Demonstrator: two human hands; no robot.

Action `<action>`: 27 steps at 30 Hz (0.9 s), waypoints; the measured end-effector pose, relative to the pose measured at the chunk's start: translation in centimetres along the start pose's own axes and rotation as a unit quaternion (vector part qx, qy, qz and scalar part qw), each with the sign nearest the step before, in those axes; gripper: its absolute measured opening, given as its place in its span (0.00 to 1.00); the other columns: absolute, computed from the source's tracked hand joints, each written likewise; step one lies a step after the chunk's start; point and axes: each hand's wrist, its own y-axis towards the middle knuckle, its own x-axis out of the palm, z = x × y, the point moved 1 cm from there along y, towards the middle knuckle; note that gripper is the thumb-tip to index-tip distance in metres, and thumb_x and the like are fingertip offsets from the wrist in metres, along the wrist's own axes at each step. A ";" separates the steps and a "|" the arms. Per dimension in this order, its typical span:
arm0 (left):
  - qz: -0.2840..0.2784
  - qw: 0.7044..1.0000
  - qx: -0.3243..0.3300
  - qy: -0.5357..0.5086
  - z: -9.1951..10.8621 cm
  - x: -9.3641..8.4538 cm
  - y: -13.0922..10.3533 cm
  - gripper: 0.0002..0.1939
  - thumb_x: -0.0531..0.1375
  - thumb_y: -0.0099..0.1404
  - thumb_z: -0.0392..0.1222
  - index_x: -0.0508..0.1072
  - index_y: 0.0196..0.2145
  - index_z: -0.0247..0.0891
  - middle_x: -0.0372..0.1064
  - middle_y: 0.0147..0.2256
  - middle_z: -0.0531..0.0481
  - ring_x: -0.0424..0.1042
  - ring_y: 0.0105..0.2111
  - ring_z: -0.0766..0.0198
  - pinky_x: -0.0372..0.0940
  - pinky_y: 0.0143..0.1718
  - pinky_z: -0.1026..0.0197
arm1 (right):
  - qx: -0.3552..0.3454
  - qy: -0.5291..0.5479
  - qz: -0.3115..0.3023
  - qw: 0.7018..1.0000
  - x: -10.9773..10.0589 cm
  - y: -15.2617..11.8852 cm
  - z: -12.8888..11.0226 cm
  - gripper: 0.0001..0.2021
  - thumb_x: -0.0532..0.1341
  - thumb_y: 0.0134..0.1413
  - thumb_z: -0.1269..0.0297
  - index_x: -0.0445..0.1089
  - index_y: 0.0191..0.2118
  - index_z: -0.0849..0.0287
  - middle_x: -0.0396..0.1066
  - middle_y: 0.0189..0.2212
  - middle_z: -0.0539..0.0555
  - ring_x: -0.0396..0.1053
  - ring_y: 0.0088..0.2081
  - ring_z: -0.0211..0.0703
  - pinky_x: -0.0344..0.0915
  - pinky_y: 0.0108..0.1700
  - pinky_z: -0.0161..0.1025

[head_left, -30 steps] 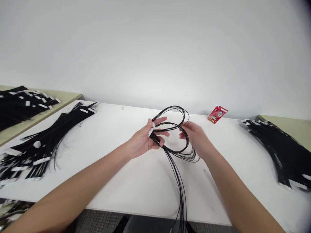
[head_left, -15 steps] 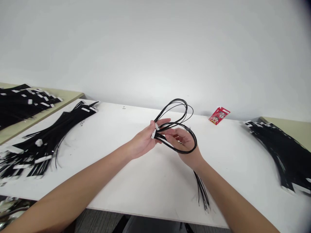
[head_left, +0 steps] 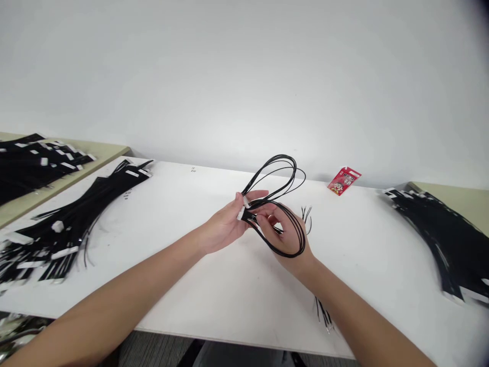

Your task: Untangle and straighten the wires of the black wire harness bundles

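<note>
Above the middle of the white table, my left hand [head_left: 228,224] is closed on the white connectors [head_left: 241,213] of a black wire harness [head_left: 293,171]. Two loops of thin black wire fan out to the right from those connectors. My right hand [head_left: 284,232] pinches the wires just beside the connectors, and the lower loop passes over its back. Loose wire ends stick out behind the right hand, and more stripped ends [head_left: 327,321] hang below the right forearm. Part of the wires is hidden behind the right hand and wrist.
Black wire harnesses with white connectors lie in a pile [head_left: 84,204] on the table's left and another pile [head_left: 451,234] on the right. Further harnesses [head_left: 26,165] rest on a beige surface at far left. A red packet [head_left: 343,181] lies near the wall.
The lower wire loop has dropped slightly over my right hand, and loose ends now show behind that hand. My left hand keeps its hold on the connectors.
</note>
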 end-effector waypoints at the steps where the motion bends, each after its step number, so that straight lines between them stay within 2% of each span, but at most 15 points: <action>1: 0.000 1.000 0.000 -0.001 0.0 0.0 0.0 0.26 0.49 0.66 0.62 0.70 0.52 0.44 0.72 0.47 0.43 0.66 0.52 0.55 0.53 0.56 0.49 | -0.003 0.004 0.003 1.000 0.1 -0.1 0.0 0.06 0.56 0.59 0.66 0.70 0.38 0.57 0.72 0.36 0.53 0.67 0.31 0.38 0.66 0.35 0.37; 4: -0.010 1.000 0.004 -0.002 0.0 0.0 0.0 0.26 0.50 0.65 0.62 0.71 0.51 0.45 0.72 0.45 0.44 0.68 0.49 0.57 0.55 0.55 0.51 | 0.026 0.025 -0.003 0.999 0.3 -0.2 -0.1 0.06 0.56 0.59 0.65 0.69 0.36 0.58 0.71 0.35 0.54 0.67 0.32 0.38 0.65 0.35 0.37; 9: -0.021 1.000 0.001 0.010 -0.1 -0.2 0.0 0.25 0.48 0.66 0.61 0.72 0.50 0.46 0.71 0.48 0.45 0.67 0.49 0.58 0.56 0.53 0.53 | 0.132 0.074 -0.021 0.988 0.5 -0.3 -0.2 0.10 0.53 0.61 0.57 0.66 0.36 0.58 0.70 0.30 0.53 0.65 0.28 0.39 0.62 0.30 0.37; 11: -0.029 1.000 0.002 0.008 -0.2 -0.1 0.0 0.25 0.48 0.67 0.61 0.72 0.49 0.46 0.71 0.49 0.45 0.68 0.50 0.58 0.57 0.52 0.54 | 0.128 0.058 -0.012 0.990 0.5 -0.4 -0.1 0.12 0.52 0.62 0.56 0.65 0.35 0.57 0.70 0.31 0.53 0.65 0.29 0.40 0.61 0.31 0.37; 14: -0.026 1.000 0.005 -0.010 -0.3 0.0 0.1 0.24 0.48 0.67 0.61 0.72 0.48 0.45 0.71 0.48 0.46 0.68 0.49 0.59 0.59 0.49 0.57 | 0.063 -0.065 0.023 0.996 0.2 -0.4 -0.3 0.10 0.52 0.62 0.58 0.66 0.35 0.57 0.70 0.31 0.53 0.64 0.32 0.42 0.61 0.36 0.39; 16: -0.003 0.999 0.009 -0.035 -0.3 0.0 0.1 0.23 0.49 0.67 0.60 0.72 0.47 0.44 0.72 0.46 0.46 0.69 0.49 0.60 0.60 0.49 0.57 | 0.045 -0.124 0.028 0.991 -0.2 -0.3 -0.6 0.09 0.55 0.60 0.58 0.66 0.34 0.57 0.66 0.26 0.51 0.61 0.29 0.40 0.58 0.33 0.38; 18: 0.024 0.997 0.007 -0.067 -0.3 -0.1 0.2 0.22 0.50 0.67 0.59 0.72 0.47 0.44 0.72 0.45 0.47 0.70 0.47 0.61 0.60 0.50 0.57 | 0.077 -0.118 0.017 0.990 -1.0 0.1 -0.8 0.09 0.60 0.55 0.57 0.65 0.34 0.57 0.60 0.20 0.47 0.57 0.23 0.36 0.53 0.27 0.35; 20: 0.044 0.995 -0.004 -0.090 -0.2 -0.2 0.2 0.21 0.51 0.66 0.59 0.71 0.46 0.44 0.72 0.45 0.47 0.71 0.43 0.63 0.61 0.50 0.56 | 0.129 -0.058 -0.008 0.990 -2.2 0.6 -1.1 0.11 0.64 0.51 0.57 0.65 0.33 0.56 0.54 0.17 0.43 0.52 0.20 0.33 0.49 0.24 0.34; 22: 0.056 0.994 -0.017 -0.093 -0.1 -0.2 0.2 0.22 0.51 0.66 0.60 0.71 0.47 0.44 0.71 0.44 0.48 0.73 0.40 0.63 0.63 0.49 0.55 | 0.169 0.048 -0.063 0.982 -3.8 1.2 -1.4 0.11 0.65 0.50 0.58 0.65 0.35 0.56 0.54 0.17 0.43 0.50 0.20 0.31 0.48 0.23 0.32; 24: 0.066 0.994 -0.021 -0.084 0.0 -0.2 0.2 0.22 0.52 0.65 0.61 0.70 0.47 0.44 0.71 0.44 0.48 0.74 0.37 0.62 0.64 0.47 0.54 | 0.199 0.171 -0.123 0.957 -5.7 1.7 -1.5 0.10 0.63 0.53 0.59 0.66 0.40 0.55 0.55 0.19 0.43 0.48 0.19 0.31 0.47 0.22 0.32; 27: 0.075 0.994 -0.030 -0.074 0.1 -0.3 0.2 0.23 0.51 0.65 0.61 0.70 0.48 0.44 0.70 0.44 0.47 0.74 0.34 0.63 0.64 0.45 0.54 | 0.219 0.350 -0.124 0.902 -8.1 2.1 -1.3 0.06 0.60 0.56 0.61 0.69 0.37 0.55 0.57 0.20 0.45 0.52 0.19 0.31 0.52 0.22 0.33</action>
